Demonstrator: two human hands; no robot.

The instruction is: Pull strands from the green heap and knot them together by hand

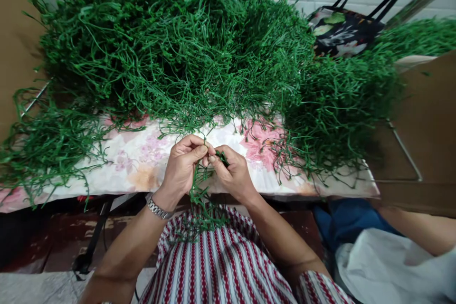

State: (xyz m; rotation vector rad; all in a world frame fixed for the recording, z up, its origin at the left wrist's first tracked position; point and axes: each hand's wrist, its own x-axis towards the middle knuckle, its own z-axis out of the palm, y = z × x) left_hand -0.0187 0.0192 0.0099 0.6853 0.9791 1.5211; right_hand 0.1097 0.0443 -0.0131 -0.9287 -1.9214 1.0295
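Observation:
My left hand (187, 159), with a metal watch (158, 207) at the wrist, pinches thin green plastic stems (198, 185) between thumb and forefinger. The stems trail below the fingers over my striped top. Close beside it, my right hand (231, 168) is closed around dark green stem pieces (222, 157), its thumb near the left fingertips. What lies exactly between the meeting fingertips is too small to make out. Both hands are above the front part of a flowered tablecloth (142, 152). A large tangled heap of green plastic stems (185, 42) rises just beyond them.
Smaller stem piles lie at the left (53, 142) and right (342, 109). Cardboard boxes stand at the left (17, 42) and right (427, 137) edges. A black flowered bag (345, 28) sits behind. Another person's arm (420, 230) shows at lower right.

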